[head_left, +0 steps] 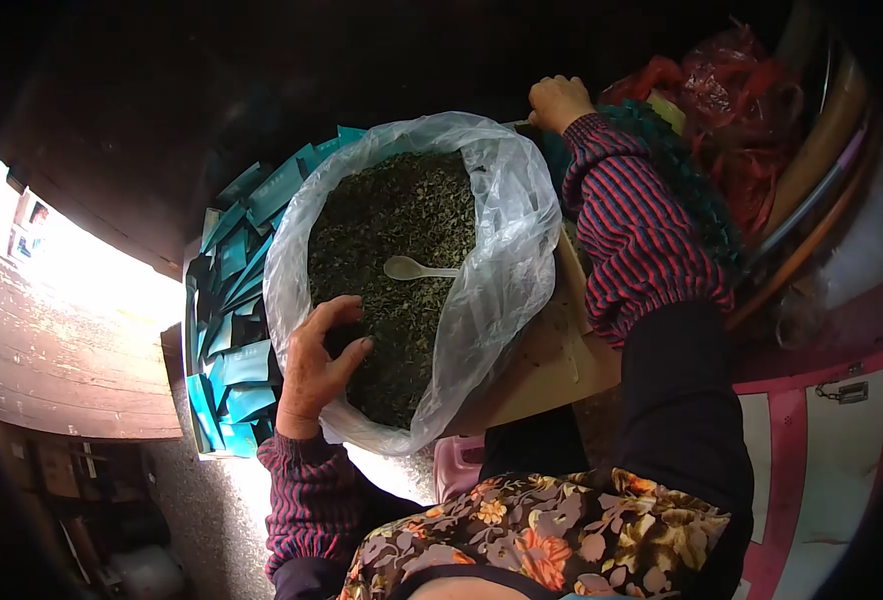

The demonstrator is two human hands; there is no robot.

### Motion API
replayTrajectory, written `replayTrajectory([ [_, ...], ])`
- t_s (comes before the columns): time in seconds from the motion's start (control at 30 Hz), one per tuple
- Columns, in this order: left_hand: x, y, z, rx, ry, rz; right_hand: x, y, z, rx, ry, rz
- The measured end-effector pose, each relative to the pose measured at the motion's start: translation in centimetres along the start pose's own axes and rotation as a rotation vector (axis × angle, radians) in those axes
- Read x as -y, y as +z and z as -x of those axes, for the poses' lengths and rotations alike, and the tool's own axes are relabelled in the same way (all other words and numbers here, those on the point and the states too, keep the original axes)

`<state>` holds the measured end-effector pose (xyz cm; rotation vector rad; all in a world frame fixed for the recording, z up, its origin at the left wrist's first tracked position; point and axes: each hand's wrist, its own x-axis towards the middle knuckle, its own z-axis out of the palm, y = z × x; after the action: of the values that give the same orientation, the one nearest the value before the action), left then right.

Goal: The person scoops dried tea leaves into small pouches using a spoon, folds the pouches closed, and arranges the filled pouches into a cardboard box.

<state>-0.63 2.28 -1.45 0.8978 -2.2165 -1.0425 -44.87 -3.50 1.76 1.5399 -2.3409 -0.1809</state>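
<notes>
A clear plastic bag (516, 235) stands wide open in front of me, filled with dark green dried, crumbled leaves (391, 210). On the leaves lies a pale plastic spoon (411, 268), its handle end against the bag's side. My left hand (319, 362) is over the near left rim of the bag, thumb and fingers apart and nothing between them. Beyond the bag's far right side is my right hand (559, 102), its fingers curled in. Whatever it may grip is hidden in the dark there.
Many teal packets (248, 362) are packed in a box left of the bag. Cardboard (551, 375) shows beneath the bag. Red plastic bags (736, 90) and dark green packets (696, 200) sit at right. A pink-framed cabinet (786, 440) stands lower right, a wooden surface (71, 350) at left.
</notes>
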Motion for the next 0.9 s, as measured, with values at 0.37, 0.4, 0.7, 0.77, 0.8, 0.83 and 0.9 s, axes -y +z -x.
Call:
replayTrajectory([
  [0.37, 0.4, 0.1, 0.0, -0.006, 0.004, 0.022, -0.1, 0.3, 0.0, 0.001, -0.025, -0.038],
  [0.4, 0.0, 0.1, -0.1, -0.034, 0.034, 0.014, -0.3, 0.3, 0.0, -0.030, -0.040, -0.052],
  [0.7, -11.1, 2.6, -1.4, 0.039, 0.504, -0.122, -4.0, 0.6, -0.1, 0.046, -0.177, -0.333],
  [0.77, -13.5, 5.7, -2.4, 0.189, 0.564, 0.076, -4.5, 0.4, -0.1, 0.029, -0.219, -0.338],
  [0.8, -14.4, 7.6, -3.0, 0.270, 0.570, 0.213, -4.6, 0.1, -0.1, 0.031, -0.228, -0.338],
  [0.83, -14.9, 9.8, -3.7, 0.254, 0.555, 0.293, -4.6, -0.3, -0.1, 0.087, -0.229, -0.316],
  [0.9, -14.8, 15.2, -6.0, 0.183, 0.471, 0.412, -4.5, 0.5, -0.4, 0.093, -0.177, -0.316],
])
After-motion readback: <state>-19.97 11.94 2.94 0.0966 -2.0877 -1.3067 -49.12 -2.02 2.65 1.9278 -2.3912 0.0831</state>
